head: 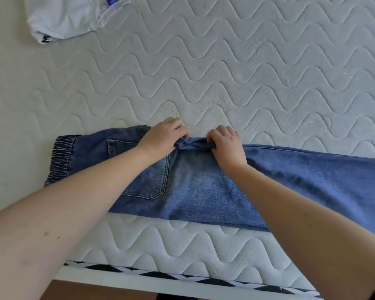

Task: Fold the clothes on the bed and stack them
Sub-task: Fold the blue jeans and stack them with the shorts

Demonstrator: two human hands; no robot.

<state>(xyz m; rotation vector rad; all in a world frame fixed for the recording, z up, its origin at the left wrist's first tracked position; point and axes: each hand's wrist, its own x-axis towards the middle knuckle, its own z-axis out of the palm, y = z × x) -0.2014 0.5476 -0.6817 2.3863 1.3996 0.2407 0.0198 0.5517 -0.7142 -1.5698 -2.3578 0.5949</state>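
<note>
Quilted mattress carries jeans, long axis left-right, waistband left. Left hand and right hand pinch the far crotch edge; white garment far-left.

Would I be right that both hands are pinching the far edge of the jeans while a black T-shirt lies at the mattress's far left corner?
Not quite: the head view shows a white T-shirt, not black. The left hand and right hand do pinch the jeans at their far edge on the mattress.

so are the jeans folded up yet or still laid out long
Laid out long. The jeans are doubled leg over leg, lying across the mattress; left hand and right hand pinch the crotch edge.
</note>
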